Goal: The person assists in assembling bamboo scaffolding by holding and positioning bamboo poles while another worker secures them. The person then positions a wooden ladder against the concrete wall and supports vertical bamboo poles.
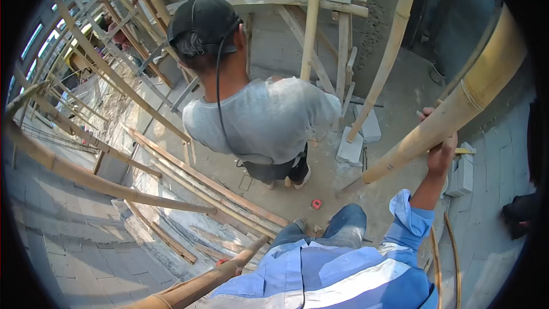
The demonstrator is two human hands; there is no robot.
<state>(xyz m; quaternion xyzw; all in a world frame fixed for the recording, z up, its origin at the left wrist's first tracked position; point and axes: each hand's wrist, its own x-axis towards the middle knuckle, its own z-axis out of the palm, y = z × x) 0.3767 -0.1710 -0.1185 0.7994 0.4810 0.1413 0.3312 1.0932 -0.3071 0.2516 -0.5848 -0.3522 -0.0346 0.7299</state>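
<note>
My right hand (441, 153) is wrapped around a thick bamboo pole (423, 134) that slants up to the right. Its fingertips show on the far side, and the pole hides the palm. A strip of yellow (464, 150) shows beside that wrist; what it belongs to I cannot make out. At the bottom, my left hand (237, 271) is closed around another bamboo pole (197, 283), which covers most of it. Between my feet and a co-worker lies a small red tape measure (316, 203) on the concrete floor.
A co-worker (251, 114) in a grey shirt and dark cap stands ahead, back turned. More bamboo poles (389, 51) slope around us. Long timber strips (200, 177) lie at left. Pale blocks (350, 147) sit on the floor, near a wooden trestle (343, 51) with a plank.
</note>
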